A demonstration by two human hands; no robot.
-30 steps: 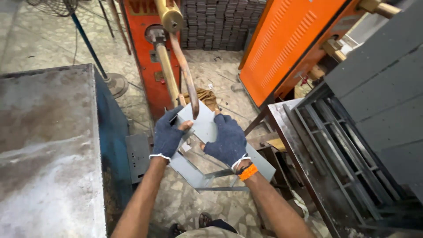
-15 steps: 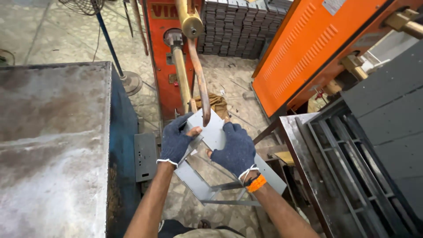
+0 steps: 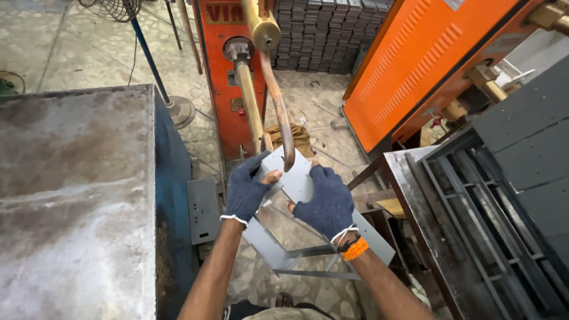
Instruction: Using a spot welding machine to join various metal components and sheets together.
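Head view, looking down at both gloved hands. Left hand [image 3: 248,191] in dark blue knit glove, clenched on left edge of grey sheet-metal bracket [image 3: 296,178], bare thumb tip poking out on top face. Right hand [image 3: 326,202], same kind of glove, orange wristband [image 3: 356,249] at cuff, grasping bracket from right side, fingers spread over flat face. Bracket held tilted in mid-air between hands, upper edge pushed up against curved copper welding arm [image 3: 278,112], arm tip touching or just over plate top. Lower legs of bracket hanging down toward tiled floor [image 3: 71,53], between forearms. Straight lower electrode arm [image 3: 250,106] just left of curved one, both coming off orange-red welding machine [image 3: 228,59]. Steel-topped blue table [image 3: 71,195] at left, well apart from hands. Dark grey metal frames [image 3: 492,219] stacked at right. Orange cabinet [image 3: 415,65] upper right. Stacked dark panels [image 3: 320,29] behind machine.

Versus half a second back: same grip both hands, bracket same tilt, still against curved arm. Versus one second back: hands and bracket slightly lower and more central in view, camera shifted, more of table visible at left.
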